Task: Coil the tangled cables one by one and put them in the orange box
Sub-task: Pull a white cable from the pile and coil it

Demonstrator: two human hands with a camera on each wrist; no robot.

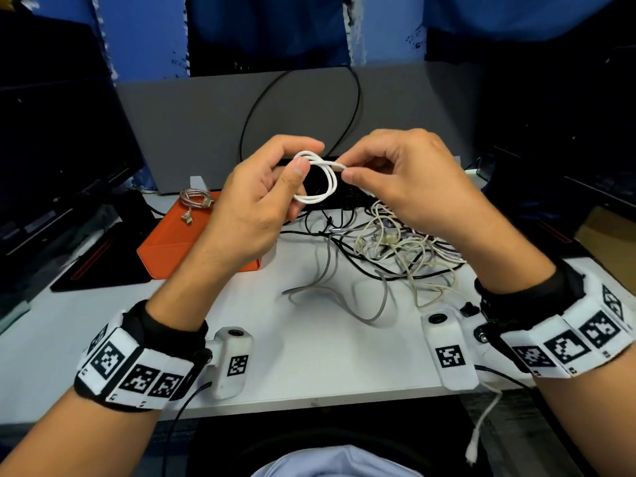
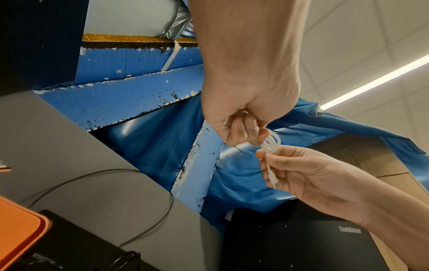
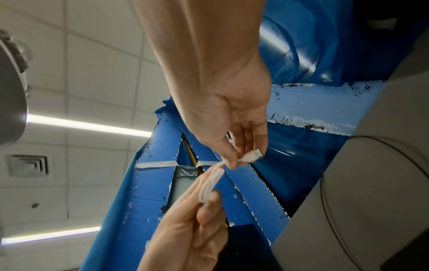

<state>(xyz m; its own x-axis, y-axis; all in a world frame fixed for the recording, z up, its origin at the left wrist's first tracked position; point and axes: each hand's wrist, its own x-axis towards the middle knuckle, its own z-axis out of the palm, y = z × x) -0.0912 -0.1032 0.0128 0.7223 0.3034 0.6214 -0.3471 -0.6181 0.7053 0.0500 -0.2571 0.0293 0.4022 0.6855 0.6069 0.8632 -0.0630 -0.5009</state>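
Observation:
Above the table, a small coil of white cable hangs in my left hand, pinched between thumb and fingers. My right hand pinches the cable's free end just right of the coil. The right wrist view shows the white connector sticking out past those fingers, with the coil running down into my left hand. In the left wrist view the loops sit between both hands. The orange box lies at the left with a coiled metallic cable in it. The tangle of cables lies under my right hand.
A loose grey cable curls on the white table in front of the tangle. A grey partition with a black cable loop stands behind. Dark monitors flank the left side, and a black pad lies beside the orange box.

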